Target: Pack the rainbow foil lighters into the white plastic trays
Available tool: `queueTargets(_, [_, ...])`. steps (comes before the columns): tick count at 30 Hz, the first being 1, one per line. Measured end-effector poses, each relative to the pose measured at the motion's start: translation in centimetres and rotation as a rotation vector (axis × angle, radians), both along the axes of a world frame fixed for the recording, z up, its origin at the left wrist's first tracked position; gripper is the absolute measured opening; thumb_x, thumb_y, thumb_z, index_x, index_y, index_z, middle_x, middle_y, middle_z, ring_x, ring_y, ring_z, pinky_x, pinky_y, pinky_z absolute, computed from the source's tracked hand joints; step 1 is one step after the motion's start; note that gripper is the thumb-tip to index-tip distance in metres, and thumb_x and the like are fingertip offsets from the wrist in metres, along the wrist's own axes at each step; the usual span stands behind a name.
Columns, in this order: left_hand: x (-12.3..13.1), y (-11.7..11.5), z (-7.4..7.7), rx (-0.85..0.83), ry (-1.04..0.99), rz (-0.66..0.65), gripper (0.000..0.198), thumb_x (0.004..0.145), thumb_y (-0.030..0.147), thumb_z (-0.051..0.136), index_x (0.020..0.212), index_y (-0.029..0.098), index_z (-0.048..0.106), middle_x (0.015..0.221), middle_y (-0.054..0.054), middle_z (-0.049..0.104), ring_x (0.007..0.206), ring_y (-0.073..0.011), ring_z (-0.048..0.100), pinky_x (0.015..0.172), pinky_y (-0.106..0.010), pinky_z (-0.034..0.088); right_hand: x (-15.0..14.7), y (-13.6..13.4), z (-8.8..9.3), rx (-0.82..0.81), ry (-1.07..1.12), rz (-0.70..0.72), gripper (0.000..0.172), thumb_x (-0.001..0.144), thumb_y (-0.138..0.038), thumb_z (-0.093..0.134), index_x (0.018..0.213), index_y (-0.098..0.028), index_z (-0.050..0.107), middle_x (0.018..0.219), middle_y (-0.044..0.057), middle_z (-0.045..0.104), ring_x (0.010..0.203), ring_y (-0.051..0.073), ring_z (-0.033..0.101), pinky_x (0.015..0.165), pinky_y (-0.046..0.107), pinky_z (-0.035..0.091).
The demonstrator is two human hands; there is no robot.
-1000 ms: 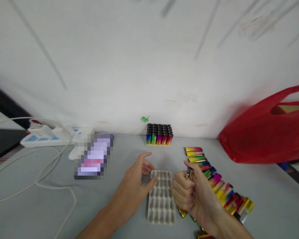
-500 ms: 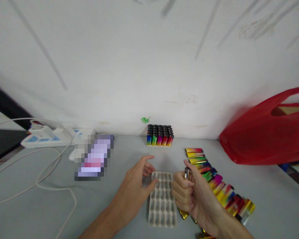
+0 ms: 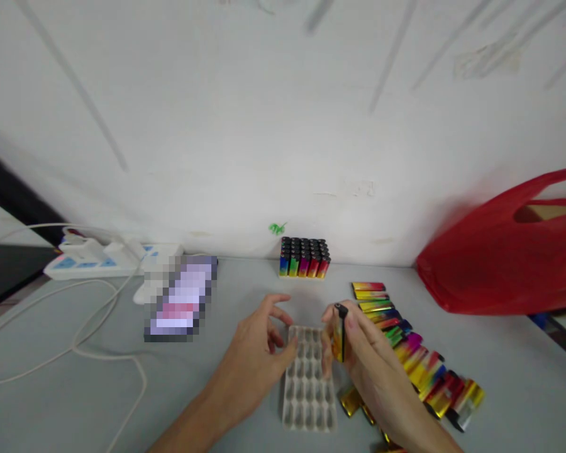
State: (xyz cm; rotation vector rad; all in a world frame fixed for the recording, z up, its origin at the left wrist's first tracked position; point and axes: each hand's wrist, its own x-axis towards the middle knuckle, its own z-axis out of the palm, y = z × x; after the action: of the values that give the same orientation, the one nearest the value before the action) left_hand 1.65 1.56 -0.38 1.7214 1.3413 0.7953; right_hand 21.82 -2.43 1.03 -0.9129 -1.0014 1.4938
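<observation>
Head view: right hand (image 3: 370,362) grips one lighter (image 3: 340,336); left hand (image 3: 257,346) (loosely spread) beside one tray (image 3: 310,397)

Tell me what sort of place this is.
Probably an improvised workspace at a grey table against a white wall. The rows of upright lighters, the compartmented tray and the power strip suggest it; I can't tell whether it's a home or a workshop.

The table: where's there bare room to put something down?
Between the phone and left hand, and between the loose lighters and red bag. It's crowded around the right hand, near the tray and lighters, and left of the phone, where cables curl.
</observation>
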Motion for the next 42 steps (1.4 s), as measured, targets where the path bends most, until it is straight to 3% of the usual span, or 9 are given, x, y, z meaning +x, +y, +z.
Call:
queueTargets(4, [-0.1, -0.2, -0.5, -0.021, -0.041, -0.077, 0.069, 0.082, 0.018, 0.078, 0.147, 0.03, 0.057, 0.121, -0.002, 0.075, 0.069, -0.0136, 0.068, 0.065, -0.028, 0.054, 0.3, 0.0, 0.1, 0.153, -0.34, -0.04, 0.037, 0.112, -0.055, 0.058, 0.111, -0.024, 0.078, 0.098, 0.003, 0.067, 0.094, 0.021, 0.062, 0.087, 0.031, 0.048])
queueTargets(12, [0.2, -0.3, -0.6, -0.094, -0.177, -0.091, 0.062, 0.082, 0.025, 0.083, 0.14, 0.027, 0.062, 0.117, -0.003, 0.075, 0.063, -0.011, 0.064, 0.061, -0.025, 0.054, 0.2, 0.0, 0.3, 0.369, -0.632, -0.07, 0.017, 0.108, -0.036, 0.071, 0.123, -0.033, 0.078, 0.116, 0.003, 0.075, 0.111, 0.023, 0.068, 0.099, 0.032, 0.049])
queueTargets(16, [0.2, -0.1, -0.5, -0.113, -0.205, -0.092, 0.062, 0.08, 0.029, 0.085, 0.137, 0.024, 0.063, 0.109, -0.002, 0.074, 0.061, -0.011, 0.063, 0.06, -0.025, 0.054, 0.0, -0.1, 0.4, 0.455, -0.69, -0.014, 0.021, 0.11, -0.029, 0.068, 0.129, -0.033, 0.075, 0.126, 0.004, 0.076, 0.118, 0.023, 0.07, 0.103, 0.033, 0.051])
queueTargets(26, [0.3, -0.1, 0.3, -0.188, -0.236, -0.112, 0.065, 0.078, 0.029, 0.086, 0.138, 0.022, 0.064, 0.094, 0.002, 0.073, 0.063, -0.0134, 0.062, 0.061, -0.025, 0.053, -0.6, 0.1, -1.2, 0.486, -0.911, -0.033, 0.036, 0.112, -0.031, 0.062, 0.147, -0.038, 0.064, 0.124, 0.005, 0.075, 0.114, 0.028, 0.069, 0.101, 0.043, 0.051])
queueTargets(32, [0.3, 0.0, 0.3, -0.144, -0.187, -0.129, 0.052, 0.083, 0.027, 0.08, 0.133, 0.022, 0.068, 0.078, 0.005, 0.066, 0.066, -0.0155, 0.062, 0.061, -0.023, 0.05, -0.4, 0.5, 1.0, 0.49, -1.025, 0.015, 0.046, 0.111, -0.037, 0.062, 0.156, -0.034, 0.056, 0.137, 0.01, 0.075, 0.125, 0.032, 0.069, 0.109, 0.049, 0.049])
queueTargets(35, [0.2, 0.1, -0.1, -0.143, -0.148, -0.106, 0.056, 0.082, 0.028, 0.081, 0.136, 0.023, 0.067, 0.073, 0.008, 0.063, 0.061, -0.0147, 0.059, 0.059, -0.023, 0.047, 1.7, 1.9, 2.5, 0.438, -1.118, -0.145, 0.039, 0.113, -0.04, 0.055, 0.149, -0.029, 0.061, 0.127, 0.011, 0.078, 0.12, 0.032, 0.071, 0.106, 0.048, 0.05])
queueTargets(37, [0.2, 0.2, -0.2, -0.149, -0.13, -0.099, 0.054, 0.082, 0.028, 0.08, 0.135, 0.023, 0.068, 0.07, 0.009, 0.06, 0.059, -0.0145, 0.057, 0.059, -0.024, 0.046, 3.4, 3.3, 3.1, 0.372, -1.378, -0.29, 0.034, 0.113, -0.039, 0.05, 0.136, -0.021, 0.068, 0.12, 0.015, 0.08, 0.117, 0.034, 0.072, 0.104, 0.049, 0.05])
queueTargets(39, [0.2, 0.2, -0.2, -0.14, -0.126, -0.093, 0.051, 0.082, 0.027, 0.078, 0.132, 0.023, 0.07, 0.067, 0.009, 0.058, 0.059, -0.0149, 0.057, 0.06, -0.024, 0.047, 5.0, 4.7, 3.2, 0.201, -1.804, -0.418, 0.035, 0.112, -0.039, 0.052, 0.128, -0.015, 0.071, 0.116, 0.023, 0.079, 0.115, 0.041, 0.072, 0.099, 0.053, 0.051])
queueTargets(42, [0.2, 0.3, -0.3, -0.13, -0.123, -0.085, 0.048, 0.082, 0.027, 0.076, 0.129, 0.023, 0.071, 0.064, 0.01, 0.056, 0.059, -0.0155, 0.057, 0.061, -0.025, 0.047, 6.5, 6.1, 2.7, 0.045, -1.997, -0.524, 0.049, 0.109, -0.049, 0.056, 0.119, -0.005, 0.073, 0.107, 0.036, 0.076, 0.107, 0.053, 0.072, 0.089, 0.062, 0.049])
